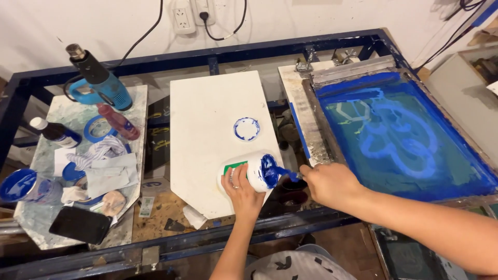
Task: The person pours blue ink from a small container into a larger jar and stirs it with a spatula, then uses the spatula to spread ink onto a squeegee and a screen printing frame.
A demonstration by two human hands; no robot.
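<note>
Head view: at lower centre of the frame, left hand (pixel 241 190) grips a tilted white jar (pixel 252 173) of blue ink, and right hand (pixel 328 182) is closed around a tool (pixel 288 172) dipped inside it, beside the blue screen frame (pixel 399 132).

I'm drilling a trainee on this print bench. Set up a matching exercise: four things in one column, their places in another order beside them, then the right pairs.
Things:
1. heat gun
2. ink tub
3. blue-stained lid
4. black phone

Places:
A. lying alone on the white board
B. near front left corner of the bench
C. tipped on its side, steadied by the left hand, the right hand scooping at its mouth
D. back left, on the stained board

Pairs: 1-D, 2-C, 3-A, 4-B
</note>
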